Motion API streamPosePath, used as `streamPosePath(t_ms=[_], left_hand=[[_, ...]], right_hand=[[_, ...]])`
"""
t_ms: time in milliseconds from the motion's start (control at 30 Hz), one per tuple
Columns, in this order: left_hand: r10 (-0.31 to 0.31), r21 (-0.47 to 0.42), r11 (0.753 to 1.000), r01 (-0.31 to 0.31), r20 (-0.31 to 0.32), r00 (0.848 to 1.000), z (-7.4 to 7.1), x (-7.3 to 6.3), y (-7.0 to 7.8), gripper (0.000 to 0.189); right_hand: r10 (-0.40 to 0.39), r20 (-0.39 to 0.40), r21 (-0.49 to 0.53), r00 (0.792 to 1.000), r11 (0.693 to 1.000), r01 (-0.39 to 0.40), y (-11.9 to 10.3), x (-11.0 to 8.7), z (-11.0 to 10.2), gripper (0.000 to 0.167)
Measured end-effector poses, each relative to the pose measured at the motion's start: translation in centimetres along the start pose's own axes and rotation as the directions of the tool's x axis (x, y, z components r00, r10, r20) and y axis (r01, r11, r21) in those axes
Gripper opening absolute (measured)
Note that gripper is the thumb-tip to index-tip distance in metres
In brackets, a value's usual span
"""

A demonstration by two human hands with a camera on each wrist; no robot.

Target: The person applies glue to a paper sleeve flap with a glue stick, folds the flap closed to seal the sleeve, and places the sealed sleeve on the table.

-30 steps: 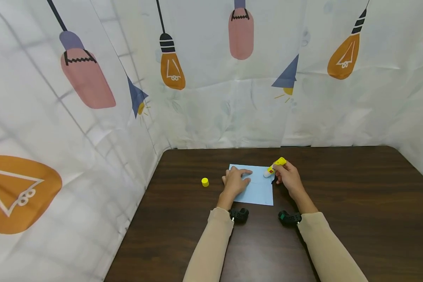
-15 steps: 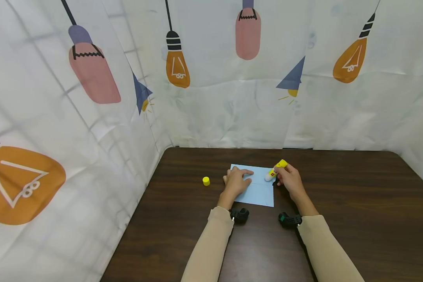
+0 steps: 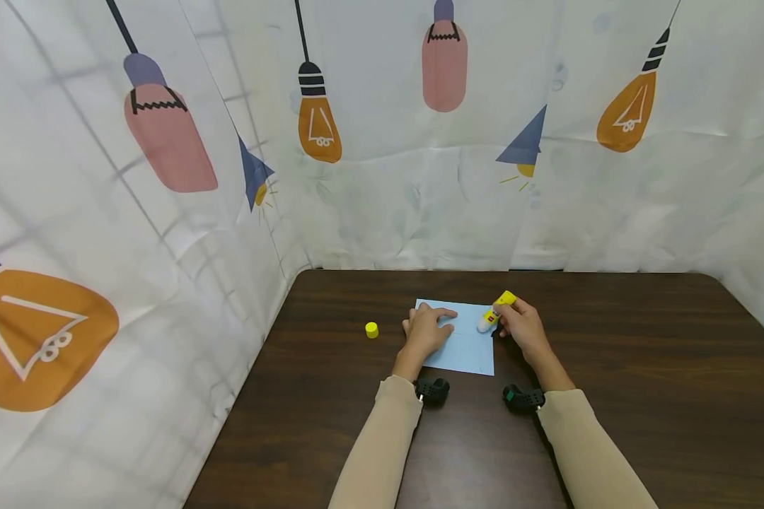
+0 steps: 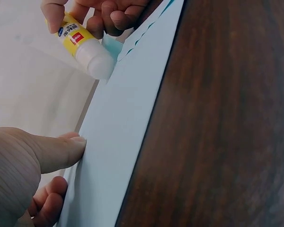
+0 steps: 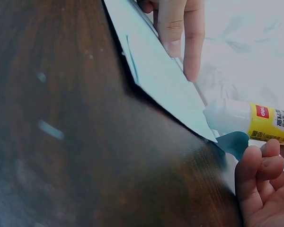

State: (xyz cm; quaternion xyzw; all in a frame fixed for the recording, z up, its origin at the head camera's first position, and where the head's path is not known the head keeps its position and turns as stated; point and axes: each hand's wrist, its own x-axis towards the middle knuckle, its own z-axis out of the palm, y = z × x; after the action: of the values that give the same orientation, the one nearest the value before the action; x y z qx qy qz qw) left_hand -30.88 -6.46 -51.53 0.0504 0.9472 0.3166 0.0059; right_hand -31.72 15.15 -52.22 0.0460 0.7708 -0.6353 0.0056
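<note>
A sheet of light blue paper [image 3: 462, 355] with a crease across it lies on the table. My left hand [image 3: 425, 331] rests on its left part, thumb and fingers spread. My right hand [image 3: 525, 328] pinches a yellow and white glue stick [image 3: 498, 311], tilted, with its white end down at the paper's right side. In the right wrist view, that end of the glue stick [image 5: 229, 115] meets the sheet near its edge. A small teal flap [image 5: 234, 144] sticks out there beside the right fingers. The left wrist view shows a wavy teal line [image 4: 143, 35] along the paper's edge.
The yellow cap [image 3: 372, 330] stands on the dark wooden table [image 3: 643, 367], left of the paper. Behind the table and along its left hangs a white curtain [image 3: 382, 205] printed with lamps. Both wrists wear black bands.
The glue stick's white end has slid slightly down the paper's right side, toward me. My left hand stays in place on the sheet. The head view has shifted a little.
</note>
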Motion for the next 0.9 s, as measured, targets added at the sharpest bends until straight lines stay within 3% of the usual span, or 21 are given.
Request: streamPosePath(t_ms=[400, 900], left_hand=[[0.008, -0.001, 1.0, -0.008, -0.004, 1.0, 0.09, -0.17, -0.21, 0.028], [0.012, 0.007, 1.0, -0.012, -0.005, 1.0, 0.11, -0.08, -0.16, 0.029]], right_hand=[[0.026, 0.011, -0.013, 1.0, 1.0, -0.026, -0.05, -0.08, -0.01, 0.034], [-0.002, 0.017, -0.024, 1.0, 1.0, 0.002, 0.13, -0.03, -0.21, 0.036]])
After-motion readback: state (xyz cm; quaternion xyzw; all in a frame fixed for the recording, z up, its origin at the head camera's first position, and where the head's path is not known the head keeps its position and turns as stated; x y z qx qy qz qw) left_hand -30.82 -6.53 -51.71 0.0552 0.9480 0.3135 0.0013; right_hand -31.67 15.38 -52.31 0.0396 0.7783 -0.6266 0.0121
